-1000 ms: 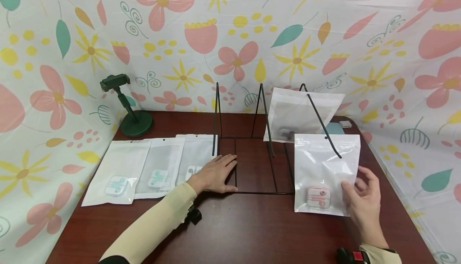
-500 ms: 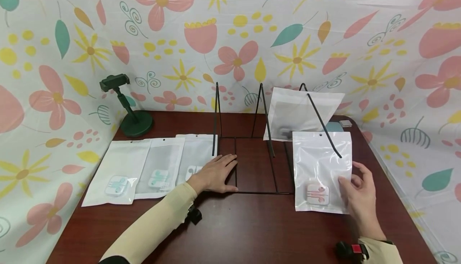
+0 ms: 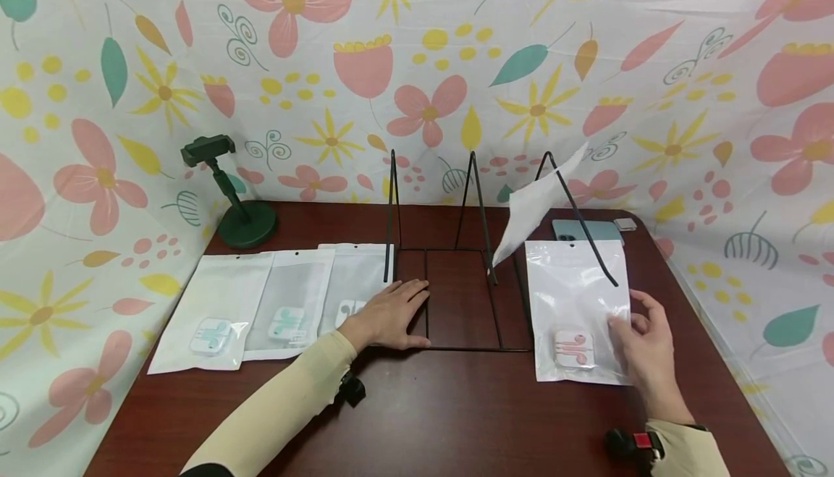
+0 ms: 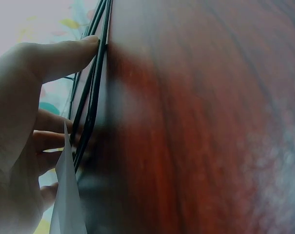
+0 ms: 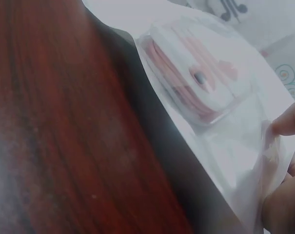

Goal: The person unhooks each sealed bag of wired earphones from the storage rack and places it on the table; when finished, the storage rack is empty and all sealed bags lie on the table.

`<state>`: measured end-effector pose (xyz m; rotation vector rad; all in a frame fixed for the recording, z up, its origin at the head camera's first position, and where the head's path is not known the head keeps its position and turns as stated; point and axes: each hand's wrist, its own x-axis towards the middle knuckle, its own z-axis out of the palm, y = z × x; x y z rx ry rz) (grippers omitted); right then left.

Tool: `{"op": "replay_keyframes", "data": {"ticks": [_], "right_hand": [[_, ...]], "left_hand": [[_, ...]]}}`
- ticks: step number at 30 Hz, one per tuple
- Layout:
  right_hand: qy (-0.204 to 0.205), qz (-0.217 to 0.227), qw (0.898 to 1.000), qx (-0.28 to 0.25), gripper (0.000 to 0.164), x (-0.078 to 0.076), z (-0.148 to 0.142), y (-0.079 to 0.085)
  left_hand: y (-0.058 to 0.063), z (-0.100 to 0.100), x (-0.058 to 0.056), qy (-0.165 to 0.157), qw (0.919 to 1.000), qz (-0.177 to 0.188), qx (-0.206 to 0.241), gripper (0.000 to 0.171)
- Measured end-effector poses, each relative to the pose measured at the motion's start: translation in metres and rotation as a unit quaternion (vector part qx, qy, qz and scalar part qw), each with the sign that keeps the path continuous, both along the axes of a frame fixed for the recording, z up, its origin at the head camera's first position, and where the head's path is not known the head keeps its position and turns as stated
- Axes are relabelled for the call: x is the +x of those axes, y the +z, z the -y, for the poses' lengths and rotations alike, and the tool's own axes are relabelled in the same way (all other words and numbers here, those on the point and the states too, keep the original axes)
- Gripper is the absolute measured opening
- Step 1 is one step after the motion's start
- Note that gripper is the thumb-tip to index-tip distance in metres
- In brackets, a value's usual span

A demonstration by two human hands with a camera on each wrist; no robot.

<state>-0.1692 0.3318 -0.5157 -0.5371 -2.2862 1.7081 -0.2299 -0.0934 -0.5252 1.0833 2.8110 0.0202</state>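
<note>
My right hand [image 3: 650,357] pinches the right edge of a white zip bag [image 3: 554,289] between thumb and fingers. Behind the bag's clear front sits an earphone case with pink earphones [image 3: 575,349], also close up in the right wrist view. A prong of the black wire rack [image 3: 484,220] crosses before the bag's upper right; the punched hole lies left of it. My left hand [image 3: 389,315] rests with fairly straight fingers on the rack's left base, its thumb [image 4: 69,61] against the wires in the left wrist view. A second bag [image 3: 537,205] hangs nearly edge-on at the rack's right prong.
Three white bags with earphones lie overlapping at the left, the outermost bag [image 3: 215,281] farthest from the rack. A green phone stand [image 3: 247,224] stands at the back left. A pale blue phone [image 3: 606,229] and a small white item [image 3: 625,224] lie at the back right.
My right hand has drifted slightly left with the pinched bag. The hanging bag behind has swung from facing forward to nearly edge-on, uncovering the phone. My left hand has stayed put.
</note>
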Motion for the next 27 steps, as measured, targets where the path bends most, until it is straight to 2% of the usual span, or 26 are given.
{"op": "replay_keyframes", "data": {"ticks": [10,18,27], "right_hand": [[-0.013,0.076,0.992,0.101,0.061,-0.008,-0.001,0.003],[-0.017,0.113,0.982,0.149,0.064,-0.017,0.001,0.001],[-0.001,0.128,0.974,0.185,0.065,-0.022,0.000,0.001]], "left_hand": [[0.000,0.000,0.000,0.000,1.0000,0.000,-0.002,0.098],[0.001,0.000,0.000,-0.001,1.0000,-0.004,0.002,0.098],[0.000,0.000,0.000,0.001,1.0000,-0.002,0.001,0.098]]}}
